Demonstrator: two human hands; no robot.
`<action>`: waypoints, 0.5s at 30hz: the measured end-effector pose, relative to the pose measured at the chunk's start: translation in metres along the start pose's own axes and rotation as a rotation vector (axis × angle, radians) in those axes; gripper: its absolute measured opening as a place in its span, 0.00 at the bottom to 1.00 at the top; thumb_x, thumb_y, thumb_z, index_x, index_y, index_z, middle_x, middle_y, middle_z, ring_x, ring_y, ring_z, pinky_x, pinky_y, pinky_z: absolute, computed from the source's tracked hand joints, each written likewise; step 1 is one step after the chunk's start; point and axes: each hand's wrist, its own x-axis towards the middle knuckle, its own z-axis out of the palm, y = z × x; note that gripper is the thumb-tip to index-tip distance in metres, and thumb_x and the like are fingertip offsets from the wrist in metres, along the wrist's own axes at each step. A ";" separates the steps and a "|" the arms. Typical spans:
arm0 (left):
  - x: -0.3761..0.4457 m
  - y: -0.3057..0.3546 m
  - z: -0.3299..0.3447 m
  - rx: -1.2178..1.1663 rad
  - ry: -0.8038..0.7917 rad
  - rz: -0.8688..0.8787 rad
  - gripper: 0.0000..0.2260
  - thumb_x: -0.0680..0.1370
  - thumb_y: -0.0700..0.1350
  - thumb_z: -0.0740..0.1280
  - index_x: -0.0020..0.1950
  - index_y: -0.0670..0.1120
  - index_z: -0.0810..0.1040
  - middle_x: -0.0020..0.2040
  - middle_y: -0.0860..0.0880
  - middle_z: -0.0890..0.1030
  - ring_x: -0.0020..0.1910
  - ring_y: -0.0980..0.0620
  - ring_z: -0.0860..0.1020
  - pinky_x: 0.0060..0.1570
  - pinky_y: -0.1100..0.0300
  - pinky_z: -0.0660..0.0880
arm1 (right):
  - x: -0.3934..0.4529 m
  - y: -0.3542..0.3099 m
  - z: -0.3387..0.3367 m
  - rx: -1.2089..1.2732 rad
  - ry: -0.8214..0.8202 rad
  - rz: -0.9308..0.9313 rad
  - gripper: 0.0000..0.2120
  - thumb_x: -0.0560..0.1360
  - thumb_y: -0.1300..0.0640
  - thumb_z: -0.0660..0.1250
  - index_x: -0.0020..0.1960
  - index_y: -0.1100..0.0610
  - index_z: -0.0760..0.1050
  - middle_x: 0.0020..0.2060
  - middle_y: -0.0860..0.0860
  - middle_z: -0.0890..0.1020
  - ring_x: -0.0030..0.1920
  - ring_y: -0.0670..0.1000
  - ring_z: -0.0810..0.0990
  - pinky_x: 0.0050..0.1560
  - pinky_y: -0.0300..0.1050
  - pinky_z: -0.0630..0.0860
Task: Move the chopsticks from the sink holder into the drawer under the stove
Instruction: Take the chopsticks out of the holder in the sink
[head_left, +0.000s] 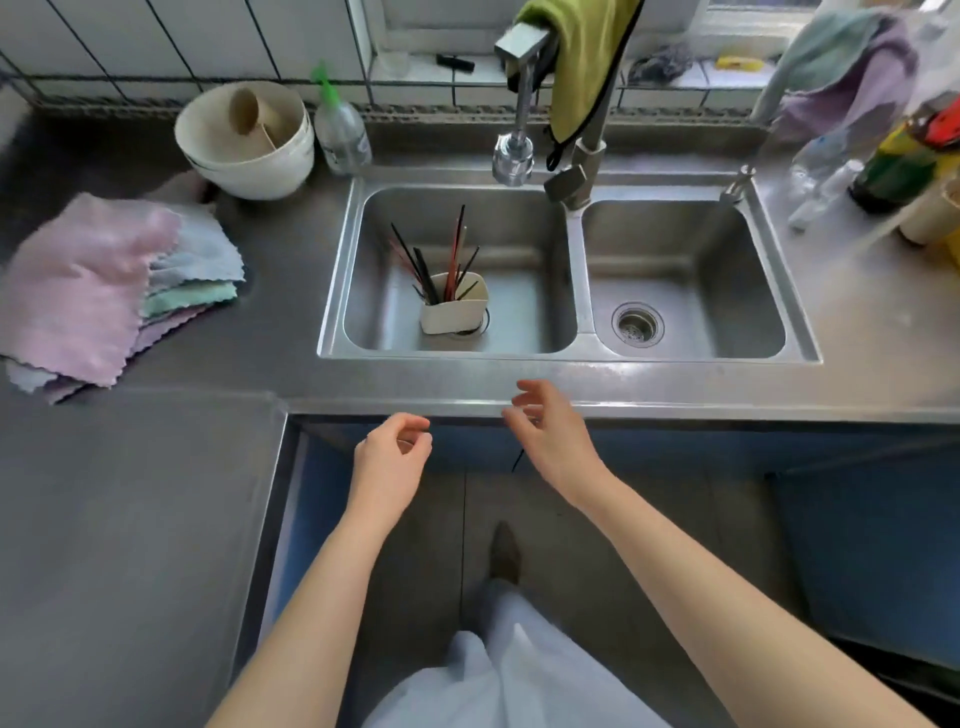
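A person stands at a steel counter (649, 382), both bare hands raised just short of its front edge. The left hand (393, 453) is loosely curled with fingers near the thumb and holds nothing; the right hand (551, 427) is spread wider, fingers apart and also free, reaching over the counter lip toward the sink (337, 260). Both look poised for a pick-up not yet begun.

Beyond the hands, in the left basin of the sink, a cream holder (451, 312) sits over the drain, likely put there so that water runs off. The chopsticks (441, 257), dark and red, stand in it tips up, fanned and leaning against its rim, none taken out. The right basin holds only its strainer (637, 323).

Left of the sink, a stack of folded cloths (104, 291) lies on the counter, pink on top. Behind the sink's left corner are nested bowls (244, 140) with a cup lying inside and a spray bottle (340, 127). The faucet (517, 104) hangs over the left basin, with a green cloth (582, 62) draped on it, seemingly to dry. Bottles crowd the counter right of the sink.

No stove or drawer is in view, so the task appears to be at its very start: the chopsticks must first be gathered from the holder.
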 end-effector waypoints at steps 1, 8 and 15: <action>0.011 0.007 -0.001 -0.005 0.029 -0.006 0.06 0.79 0.44 0.67 0.53 0.53 0.80 0.47 0.56 0.81 0.47 0.60 0.78 0.48 0.66 0.75 | 0.016 -0.006 -0.003 -0.019 -0.011 -0.012 0.21 0.77 0.50 0.64 0.68 0.53 0.66 0.59 0.49 0.77 0.59 0.49 0.76 0.58 0.43 0.73; 0.075 0.032 0.003 0.034 0.095 0.015 0.21 0.77 0.43 0.69 0.70 0.51 0.71 0.68 0.52 0.72 0.67 0.55 0.69 0.64 0.60 0.65 | 0.104 -0.013 -0.011 -0.083 -0.086 -0.010 0.36 0.73 0.45 0.69 0.74 0.53 0.57 0.66 0.51 0.71 0.65 0.51 0.71 0.62 0.44 0.67; 0.166 0.039 0.010 0.139 -0.037 -0.100 0.39 0.77 0.46 0.69 0.81 0.49 0.48 0.82 0.50 0.50 0.81 0.49 0.46 0.80 0.48 0.49 | 0.199 -0.016 0.006 -0.184 -0.208 0.026 0.50 0.71 0.41 0.70 0.77 0.55 0.39 0.77 0.55 0.52 0.75 0.55 0.56 0.74 0.55 0.58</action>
